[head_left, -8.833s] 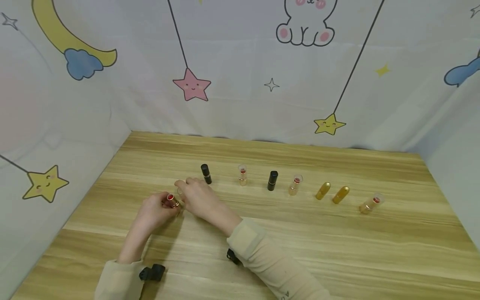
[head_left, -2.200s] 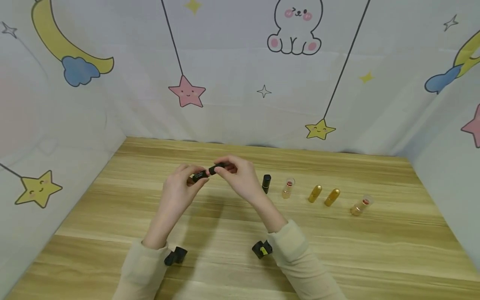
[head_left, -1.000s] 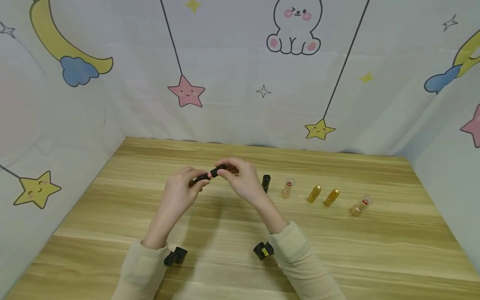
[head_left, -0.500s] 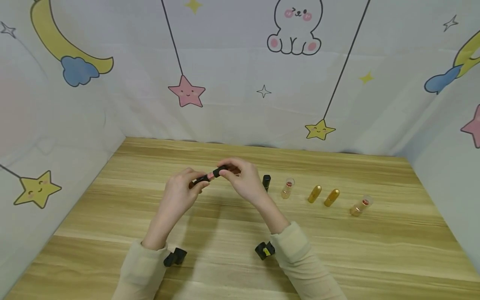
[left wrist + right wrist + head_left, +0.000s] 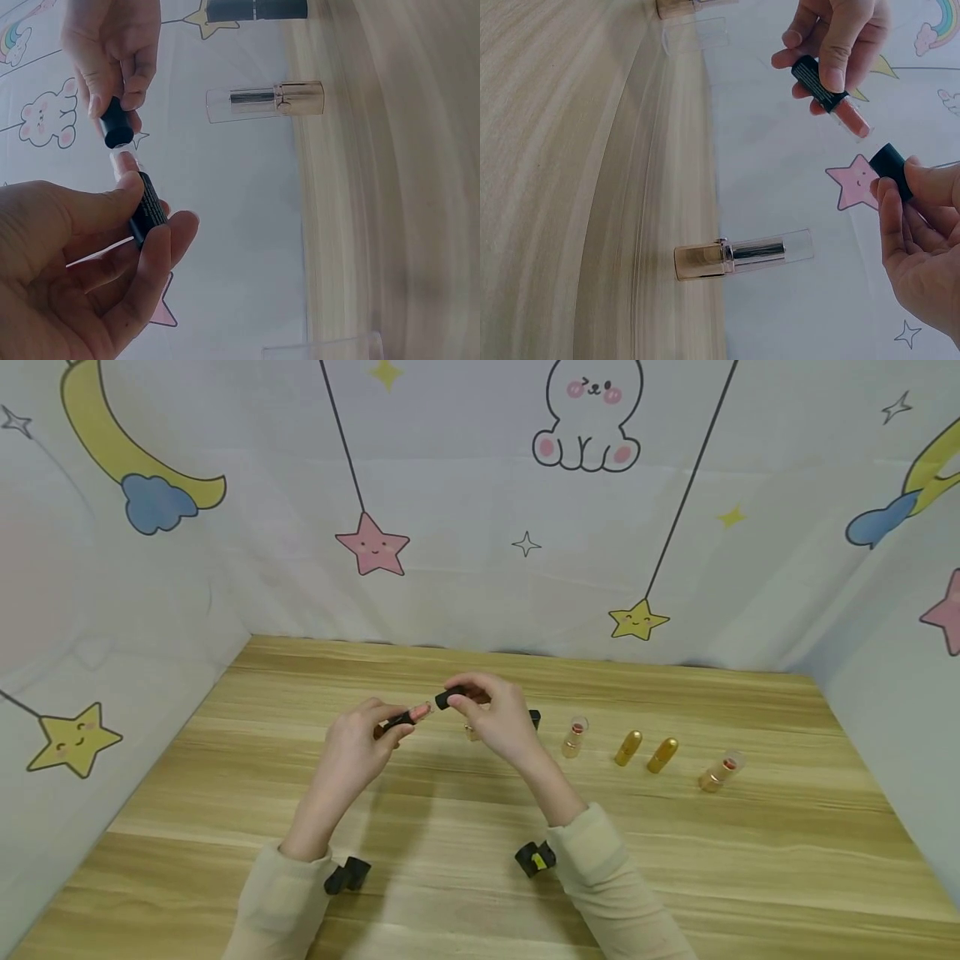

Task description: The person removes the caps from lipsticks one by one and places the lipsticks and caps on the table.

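Observation:
My left hand [image 5: 358,739] grips the black base of a lipstick [image 5: 150,210] between thumb and fingers. A coral-pink bullet in a clear sleeve [image 5: 853,118] sticks out of its upper end. The right hand [image 5: 491,714] pinches the black cap [image 5: 891,171] by its closed end. A narrow gap shows between the cap's mouth and the clear sleeve, the two roughly in line. Both hands are raised above the wooden table [image 5: 450,877]. Behind the right hand, a gold lipstick with a clear cap [image 5: 742,253] stands partly hidden in the head view.
To the right stand a black lipstick [image 5: 535,719], clear-capped gold lipsticks [image 5: 573,739] and two gold bullet-shaped tubes [image 5: 629,748]. The right wrist view shows a clear cap [image 5: 695,35] near another gold lipstick [image 5: 676,8]. A printed cloth [image 5: 465,585] hangs behind the table.
Earlier the hands worked at a gold lipstick on the left; the black one then stood on the table. Over the last second the right hand moved right, drawing the cap off the pink bullet.

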The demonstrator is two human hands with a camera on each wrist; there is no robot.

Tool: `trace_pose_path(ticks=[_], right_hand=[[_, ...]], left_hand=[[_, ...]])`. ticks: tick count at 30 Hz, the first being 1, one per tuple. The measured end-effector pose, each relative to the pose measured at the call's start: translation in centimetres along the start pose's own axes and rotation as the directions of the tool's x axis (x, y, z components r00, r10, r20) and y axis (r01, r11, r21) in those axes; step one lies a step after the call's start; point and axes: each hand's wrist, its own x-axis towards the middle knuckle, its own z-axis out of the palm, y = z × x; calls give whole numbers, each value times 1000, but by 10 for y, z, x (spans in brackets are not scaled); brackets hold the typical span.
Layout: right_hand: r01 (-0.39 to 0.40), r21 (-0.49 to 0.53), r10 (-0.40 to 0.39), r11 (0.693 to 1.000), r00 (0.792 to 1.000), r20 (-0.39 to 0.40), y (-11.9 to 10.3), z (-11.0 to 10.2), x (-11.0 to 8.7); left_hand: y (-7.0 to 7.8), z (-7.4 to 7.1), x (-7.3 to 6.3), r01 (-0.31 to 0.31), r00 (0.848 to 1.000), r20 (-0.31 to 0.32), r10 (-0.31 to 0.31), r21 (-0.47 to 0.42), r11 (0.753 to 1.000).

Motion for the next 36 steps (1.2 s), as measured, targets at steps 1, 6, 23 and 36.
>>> trace_pose_path(ticks=[1,6,23,36], right_hand=[[-2,1,2,1000,1000,-5,0,-1,0],[-31,13,32,999,999,-19,2,-4,-1],[-9,-14,8,1000,999,-40,11,-5,-1],[36,-87,-37,996,999,-1,8,10,-3]], left_hand=[[0,0,0,3,1000,0,-3,4,1000],[-3,-1,0,12,1000,-7,-12,11,1000],[-9,3,1,81,997,-11,-81,-17,997],[-15,7,5,146,989,1,-146,-53,988]])
